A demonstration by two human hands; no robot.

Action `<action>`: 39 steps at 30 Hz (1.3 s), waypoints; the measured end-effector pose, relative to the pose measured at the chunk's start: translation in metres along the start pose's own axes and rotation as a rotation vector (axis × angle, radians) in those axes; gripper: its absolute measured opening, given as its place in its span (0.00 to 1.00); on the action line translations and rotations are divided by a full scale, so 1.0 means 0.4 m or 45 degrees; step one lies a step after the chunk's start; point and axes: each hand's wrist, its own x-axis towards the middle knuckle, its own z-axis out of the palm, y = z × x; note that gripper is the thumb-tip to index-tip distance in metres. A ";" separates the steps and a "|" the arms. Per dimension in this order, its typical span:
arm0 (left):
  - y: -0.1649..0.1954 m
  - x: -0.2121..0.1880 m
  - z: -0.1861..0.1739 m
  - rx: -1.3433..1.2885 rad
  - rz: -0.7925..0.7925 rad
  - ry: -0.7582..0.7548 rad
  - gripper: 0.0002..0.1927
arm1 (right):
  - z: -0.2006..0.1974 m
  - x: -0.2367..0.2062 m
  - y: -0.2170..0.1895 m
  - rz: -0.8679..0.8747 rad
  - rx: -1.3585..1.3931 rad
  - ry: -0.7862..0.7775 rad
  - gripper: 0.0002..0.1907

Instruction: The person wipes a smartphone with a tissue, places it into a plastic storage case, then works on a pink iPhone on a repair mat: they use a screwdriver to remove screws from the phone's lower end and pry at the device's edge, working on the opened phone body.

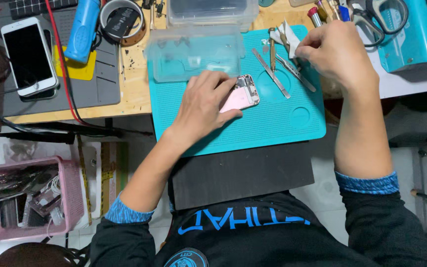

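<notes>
My left hand lies flat over an opened pink phone body, holding it down on a teal work mat. My right hand is raised at the mat's far right corner, fingers pinched on a small white folded piece. Metal tweezers and a thin metal pry tool lie on the mat between the two hands. A small screwdriver lies beside them.
A clear plastic box sits at the mat's far left. A white phone rests on a grey mat at left, near a blue tool and tape roll. Scissors lie far right. A pink basket stands below the desk.
</notes>
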 end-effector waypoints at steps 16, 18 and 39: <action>-0.152 -0.051 -0.115 0.277 -0.395 0.360 0.44 | 0.088 0.025 -0.141 -0.273 0.400 -0.156 0.17; -0.162 -0.055 -0.108 0.214 -0.431 0.298 0.48 | 0.107 0.031 -0.157 -0.327 0.406 -0.200 0.20; -0.142 -0.060 -0.065 0.000 -0.524 0.534 0.66 | 0.056 0.074 -0.201 -0.417 0.503 -0.155 0.19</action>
